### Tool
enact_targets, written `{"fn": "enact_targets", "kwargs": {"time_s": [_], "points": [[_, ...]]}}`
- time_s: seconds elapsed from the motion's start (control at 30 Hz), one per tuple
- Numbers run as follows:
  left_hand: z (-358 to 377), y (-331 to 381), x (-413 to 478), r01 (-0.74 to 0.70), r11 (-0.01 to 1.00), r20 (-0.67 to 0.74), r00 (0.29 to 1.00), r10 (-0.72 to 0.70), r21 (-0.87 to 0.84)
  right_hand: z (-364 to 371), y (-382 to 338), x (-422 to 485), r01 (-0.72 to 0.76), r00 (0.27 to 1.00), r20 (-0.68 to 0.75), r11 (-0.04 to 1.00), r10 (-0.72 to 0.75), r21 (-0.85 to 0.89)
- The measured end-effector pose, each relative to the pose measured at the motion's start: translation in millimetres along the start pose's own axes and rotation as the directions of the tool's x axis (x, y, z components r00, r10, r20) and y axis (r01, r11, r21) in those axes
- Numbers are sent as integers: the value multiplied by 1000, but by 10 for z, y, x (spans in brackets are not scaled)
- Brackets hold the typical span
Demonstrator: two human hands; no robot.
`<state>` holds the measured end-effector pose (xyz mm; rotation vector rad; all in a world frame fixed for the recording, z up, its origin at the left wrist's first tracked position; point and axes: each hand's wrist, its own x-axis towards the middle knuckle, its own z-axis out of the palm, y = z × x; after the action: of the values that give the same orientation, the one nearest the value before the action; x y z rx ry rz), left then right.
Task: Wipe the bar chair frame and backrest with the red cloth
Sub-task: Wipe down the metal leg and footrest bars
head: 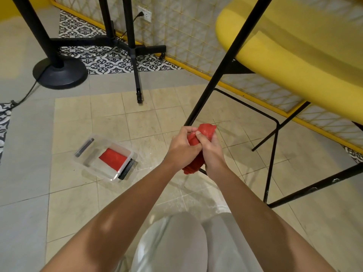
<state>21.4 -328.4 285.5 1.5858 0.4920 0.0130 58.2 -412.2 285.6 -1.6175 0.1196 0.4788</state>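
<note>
A bar chair with a yellow seat and a thin black metal frame stands at the right, seen from above. Low down at the foot of its front leg, both of my hands grip a bunched red cloth. My left hand holds the cloth from the left, and my right hand grips it from the right. The cloth's lower end sticks out below my hands. The leg's foot is hidden behind the cloth and hands.
A clear plastic tub with another red cloth sits on the tiled floor to the left. Black stands and a cable stand at the back left. A yellow-edged mesh panel runs behind the chair. My knees are below.
</note>
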Motion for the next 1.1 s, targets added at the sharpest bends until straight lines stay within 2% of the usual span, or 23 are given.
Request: {"fn": "enact_targets", "kwargs": {"time_s": [0.1, 0.23, 0.37, 0.43, 0.57, 0.67, 0.83, 1.0, 1.1], "points": [[-81, -30, 46, -12, 997, 12, 1000, 11, 81, -19, 9, 68, 20, 996, -85, 1000, -19, 4], [-194, -90, 136, -9, 1000, -108, 994, 11, 24, 51, -5, 138, 70, 983, -166, 994, -84, -89], [-254, -130, 240, -34, 999, -200, 979, 33, -5, 138, -65, 168, 88, 989, -118, 996, -90, -20], [-287, -148, 295, -27, 999, -223, 975, 17, -41, 194, -63, 141, 148, 984, -93, 989, -150, -29], [-364, -209, 403, -7, 994, -263, 964, -23, -112, 323, -8, 133, 334, 920, -184, 938, -345, -89], [-397, -205, 458, -17, 987, -281, 959, -29, -161, 425, -5, 229, 396, 866, -297, 914, -403, -86], [-403, -181, 508, -29, 983, -275, 961, -23, -181, 473, 147, 381, 376, 849, -357, 920, -390, -111], [-384, -212, 525, -13, 986, -274, 961, -33, -164, 536, 354, 413, 241, 893, -347, 955, -288, -170], [-382, -242, 534, -5, 988, -274, 961, -38, -152, 518, 349, 411, 217, 910, -319, 959, -266, -183]]}}
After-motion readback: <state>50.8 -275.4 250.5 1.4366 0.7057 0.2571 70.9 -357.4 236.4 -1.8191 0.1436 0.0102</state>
